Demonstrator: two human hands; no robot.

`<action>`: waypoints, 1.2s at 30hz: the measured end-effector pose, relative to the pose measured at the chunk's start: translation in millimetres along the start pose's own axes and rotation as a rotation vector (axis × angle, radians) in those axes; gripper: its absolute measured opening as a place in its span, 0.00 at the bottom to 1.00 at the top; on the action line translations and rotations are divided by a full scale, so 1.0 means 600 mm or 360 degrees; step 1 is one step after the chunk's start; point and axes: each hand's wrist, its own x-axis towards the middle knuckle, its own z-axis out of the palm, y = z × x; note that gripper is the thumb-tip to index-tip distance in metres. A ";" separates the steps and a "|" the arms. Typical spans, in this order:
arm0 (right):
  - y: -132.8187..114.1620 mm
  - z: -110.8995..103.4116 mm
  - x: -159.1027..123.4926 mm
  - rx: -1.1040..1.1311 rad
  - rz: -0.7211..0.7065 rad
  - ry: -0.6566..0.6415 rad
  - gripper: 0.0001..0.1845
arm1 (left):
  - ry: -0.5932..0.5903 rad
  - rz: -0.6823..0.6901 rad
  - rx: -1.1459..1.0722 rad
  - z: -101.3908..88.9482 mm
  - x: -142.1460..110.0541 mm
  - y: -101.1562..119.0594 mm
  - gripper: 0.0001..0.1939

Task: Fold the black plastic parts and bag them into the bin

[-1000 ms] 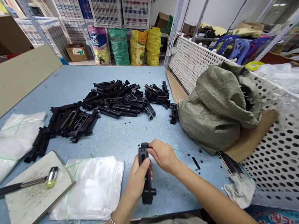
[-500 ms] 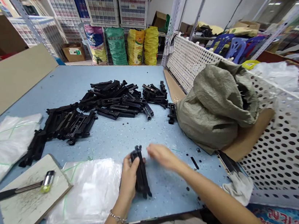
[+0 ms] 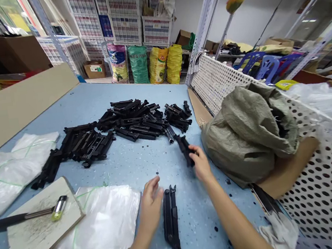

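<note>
My right hand point(image 3: 200, 161) grips a black plastic bracket-like part point(image 3: 184, 150), held slantwise beside the sack. Just in front of me another long black part point(image 3: 171, 220) lies on the blue table. To its left hovers my left hand point(image 3: 152, 200), fingers apart and holding nothing. Farther back lie a big heap of similar black parts point(image 3: 137, 118), a smaller heap point(image 3: 178, 116) on its right and a row point(image 3: 86, 145) on its left.
A grey-green woven sack point(image 3: 247, 134) leans on the white perforated panel point(image 3: 312, 142) at right. At left are a board point(image 3: 42, 234) with a hammer point(image 3: 43, 212) on it, a stack of clear plastic bags point(image 3: 102, 226) and another bundle of bags point(image 3: 15, 164).
My left hand has let go of the black part, which now lies on the table. My right hand has reached forward and taken hold of another one by the sack. The view has tilted up.
</note>
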 end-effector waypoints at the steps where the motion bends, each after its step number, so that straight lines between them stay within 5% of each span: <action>1: 0.000 0.004 -0.043 0.0123 -0.0010 -0.0085 0.19 | -0.0041 -0.0079 -0.0221 0.009 0.009 0.010 0.27; 3: -0.007 0.009 -0.121 0.0649 -0.0053 -0.0413 0.17 | -0.0095 -0.0212 -0.0579 0.027 0.023 0.030 0.30; 6: -0.028 0.006 -0.176 0.0507 -0.0281 -0.0502 0.16 | -0.0129 -0.0321 -0.0610 0.035 0.024 0.058 0.29; 9: -0.044 0.002 -0.152 0.0020 -0.0722 -0.0333 0.17 | -0.0203 -0.0410 -0.0458 0.022 0.003 0.080 0.29; 13: -0.050 0.026 -0.096 -0.0353 -0.1272 -0.0413 0.20 | -0.0271 -0.0572 -0.0396 0.012 -0.026 0.093 0.32; 18: -0.057 0.056 -0.119 -0.0275 -0.0932 -0.0412 0.18 | 0.0017 -0.0601 -0.0435 0.003 -0.012 0.085 0.30; 23: -0.040 0.047 -0.210 -0.0383 -0.1358 -0.0512 0.19 | 0.0246 -0.0580 -0.0598 -0.018 0.015 0.084 0.29; 25: -0.034 0.051 -0.221 -0.0491 -0.1367 -0.0563 0.21 | 0.0287 -0.0550 -0.0553 -0.024 0.020 0.079 0.29; 29: -0.044 0.069 -0.140 -0.0486 -0.0875 -0.0696 0.22 | 0.0238 -0.0397 -0.0343 -0.032 0.014 0.049 0.23; 31: -0.058 0.079 -0.057 -0.0433 -0.0585 -0.0517 0.20 | 0.0153 -0.0289 -0.0123 -0.030 0.002 0.025 0.20; 36: -0.076 0.091 0.135 -0.0359 -0.0268 -0.0139 0.21 | 0.0084 -0.0019 0.0332 -0.015 -0.032 -0.026 0.19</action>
